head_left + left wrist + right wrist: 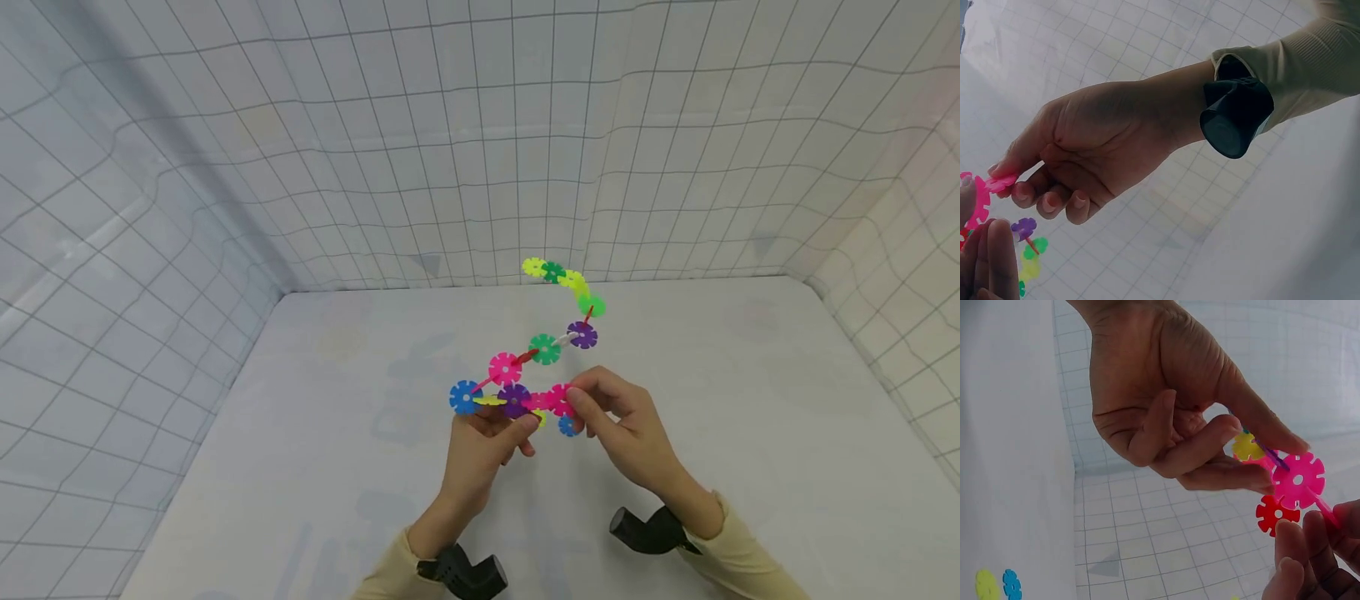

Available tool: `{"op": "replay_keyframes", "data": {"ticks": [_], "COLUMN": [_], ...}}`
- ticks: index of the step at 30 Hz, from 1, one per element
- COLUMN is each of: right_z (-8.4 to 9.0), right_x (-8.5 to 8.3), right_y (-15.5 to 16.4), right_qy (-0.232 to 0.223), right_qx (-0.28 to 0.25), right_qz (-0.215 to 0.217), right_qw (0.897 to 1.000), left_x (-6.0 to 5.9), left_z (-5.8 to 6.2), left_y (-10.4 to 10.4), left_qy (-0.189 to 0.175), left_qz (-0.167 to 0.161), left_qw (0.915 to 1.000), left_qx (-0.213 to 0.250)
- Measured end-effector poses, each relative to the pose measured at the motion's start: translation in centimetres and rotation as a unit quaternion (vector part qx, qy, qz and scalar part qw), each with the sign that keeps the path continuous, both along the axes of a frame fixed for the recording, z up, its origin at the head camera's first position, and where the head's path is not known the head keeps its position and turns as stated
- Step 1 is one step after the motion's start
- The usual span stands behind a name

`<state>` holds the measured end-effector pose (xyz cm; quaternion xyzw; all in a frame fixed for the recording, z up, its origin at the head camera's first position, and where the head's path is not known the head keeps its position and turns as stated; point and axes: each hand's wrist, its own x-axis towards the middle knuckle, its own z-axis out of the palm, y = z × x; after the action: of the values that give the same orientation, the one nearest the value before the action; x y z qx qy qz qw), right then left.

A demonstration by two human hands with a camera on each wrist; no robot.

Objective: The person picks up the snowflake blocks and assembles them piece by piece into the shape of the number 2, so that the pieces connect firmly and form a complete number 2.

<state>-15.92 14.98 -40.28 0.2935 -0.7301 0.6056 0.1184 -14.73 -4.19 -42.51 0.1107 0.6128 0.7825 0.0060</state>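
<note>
Together both hands, left (480, 442), right (626, 429), pinching a snowflake-disc chain (525, 367), above white table (750, 433).

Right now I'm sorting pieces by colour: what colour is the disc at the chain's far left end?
Blue: the end disc, beside the left hand, shows best in the head view.

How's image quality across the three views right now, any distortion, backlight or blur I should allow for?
Head view: even, soft light; wide lens bows the grid walls; the snowflake-disc chain is sharp. Left wrist view: bright backdrop leaves the right hand dim, discs at the edge soft. Right wrist view: the left hand is shaded and close, the pink disc clear, near fingertips blurred.
</note>
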Motion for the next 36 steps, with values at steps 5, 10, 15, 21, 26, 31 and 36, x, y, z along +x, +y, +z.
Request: {"op": "replay_keyframes", "data": {"ticks": [5, 10, 15, 21, 26, 31, 36], "right_z": [-0.2, -0.7, -1.0, -1.3, -2.6, -5.8, -8.3], "right_x": [0.2, 0.2, 0.1, -0.8, -3.0, -5.3, -6.0], "right_y": [-0.6, -1.2, -1.4, -0.8, 0.5, 1.7, 2.2], "right_qy": [0.009, 0.051, 0.095, 0.056, -0.047, -0.113, -0.129], "right_qx": [-0.004, -0.003, 0.008, 0.041, 0.117, 0.292, 0.387], "right_qz": [0.019, 0.015, 0.002, 0.026, 0.044, 0.003, -0.023], "right_qw": [1.0, 0.999, 0.995, 0.997, 0.991, 0.95, 0.913], "left_x": [0.4, 0.8, 0.8, 0.3, -0.6, -1.2, -1.8], "left_z": [0.1, 0.3, 0.2, -0.4, -0.8, -1.2, -2.1], "left_y": [0.5, 0.9, 0.9, 0.8, 0.2, -0.4, -0.5], "left_qy": [-0.022, -0.025, -0.014, 0.008, 0.011, 0.027, 0.027], "left_qz": [-0.016, -0.021, -0.003, 0.017, 0.042, 0.045, 0.037], "left_qw": [0.9995, 0.9995, 0.9999, 0.9998, 0.9987, 0.9977, 0.9985], "left_qx": [-0.018, 0.0, 0.002, 0.003, -0.027, -0.044, -0.029]}}
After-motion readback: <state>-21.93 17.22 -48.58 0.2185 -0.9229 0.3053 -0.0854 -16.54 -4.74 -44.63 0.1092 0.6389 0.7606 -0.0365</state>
